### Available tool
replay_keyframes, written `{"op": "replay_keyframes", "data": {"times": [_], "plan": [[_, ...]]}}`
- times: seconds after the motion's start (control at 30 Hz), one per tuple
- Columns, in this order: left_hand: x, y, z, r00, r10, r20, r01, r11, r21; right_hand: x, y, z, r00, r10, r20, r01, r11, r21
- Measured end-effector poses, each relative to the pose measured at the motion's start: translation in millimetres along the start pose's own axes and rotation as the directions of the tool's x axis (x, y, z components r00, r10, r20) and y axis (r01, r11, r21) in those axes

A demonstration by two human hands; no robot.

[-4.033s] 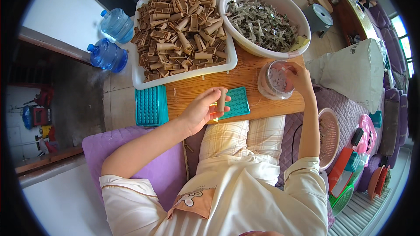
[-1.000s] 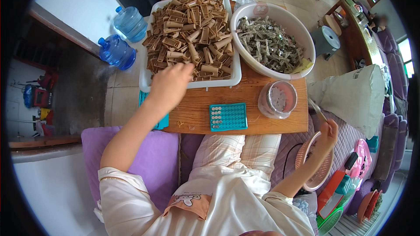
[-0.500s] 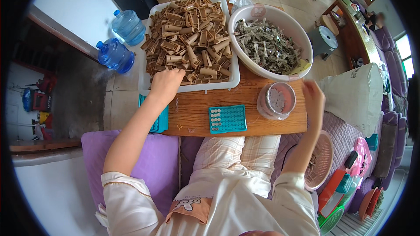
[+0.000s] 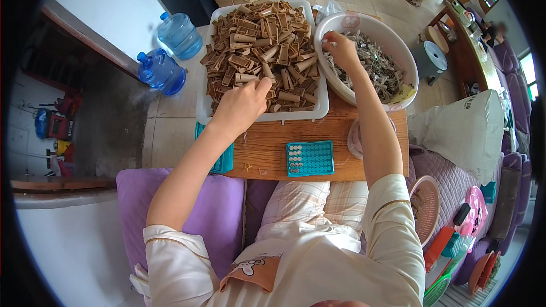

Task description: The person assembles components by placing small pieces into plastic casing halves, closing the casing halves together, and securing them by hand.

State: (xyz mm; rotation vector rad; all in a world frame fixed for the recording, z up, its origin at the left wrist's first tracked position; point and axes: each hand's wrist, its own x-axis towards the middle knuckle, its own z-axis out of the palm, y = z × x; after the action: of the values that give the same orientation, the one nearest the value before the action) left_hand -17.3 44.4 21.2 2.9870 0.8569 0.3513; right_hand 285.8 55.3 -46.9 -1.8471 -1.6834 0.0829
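My left hand (image 4: 245, 102) is at the near side of a heap of tan, trough-shaped plastic pieces (image 4: 273, 33), its fingers curled together; what they hold, if anything, is hidden. The heap fills a white rectangular tray (image 4: 325, 94). Above the left rim of a round white tub (image 4: 414, 59), my right hand (image 4: 342, 51) has its fingers pinched, with something small and pale showing at the tips. Tangled strips, clear and dark, with shiny bits (image 4: 378, 68) fill that tub. A teal compartment tray (image 4: 313, 159) nearest my lap has small silvery round pieces in its left columns.
My right forearm partly covers a small clear tub (image 4: 355, 139) on the wooden table (image 4: 261, 136). Stacked teal trays (image 4: 224, 159) stand beside my left forearm. Two blue water jugs (image 4: 165, 73) are at the left; a white sack (image 4: 463, 128) and pink basket (image 4: 426, 204) at the right.
My right hand has moved from beside the small clear tub up and left to the round tub. My left hand has shifted right along the heap. The whole view has shifted slightly.
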Motion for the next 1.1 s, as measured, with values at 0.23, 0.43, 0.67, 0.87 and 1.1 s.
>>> {"op": "replay_keyframes", "data": {"times": [0.23, 0.43, 0.67, 0.87, 1.1], "plan": [[1.6, -2.7, 3.7, 0.964, 0.16, -0.213, -0.201, 0.962, -0.187, 16.4, 7.5, -61.6, 0.823, 0.523, -0.221, 0.165, 0.152, 0.975], [3.0, 19.3, -16.0, 0.992, -0.038, 0.116, 0.105, 0.757, -0.645, -5.0, -10.7, -136.4, 0.811, 0.506, -0.293, 0.324, 0.028, 0.946], [-4.4, 38.8, -10.3, 0.978, -0.059, 0.201, 0.207, 0.412, -0.887, -95.0, -106.2, -115.5, 0.908, 0.408, -0.09, -0.228, 0.664, 0.712], [-11.1, 53.0, -4.3, 0.986, -0.06, 0.155, 0.166, 0.301, -0.939, -157.9, -171.6, -61.8, 0.96, 0.276, -0.043, -0.207, 0.807, 0.552], [-18.7, 62.4, -7.8, 0.982, 0.006, 0.19, 0.19, -0.007, -0.982, -168.2, -185.7, -46.6, 0.923, 0.326, -0.207, -0.123, 0.755, 0.644]]}}
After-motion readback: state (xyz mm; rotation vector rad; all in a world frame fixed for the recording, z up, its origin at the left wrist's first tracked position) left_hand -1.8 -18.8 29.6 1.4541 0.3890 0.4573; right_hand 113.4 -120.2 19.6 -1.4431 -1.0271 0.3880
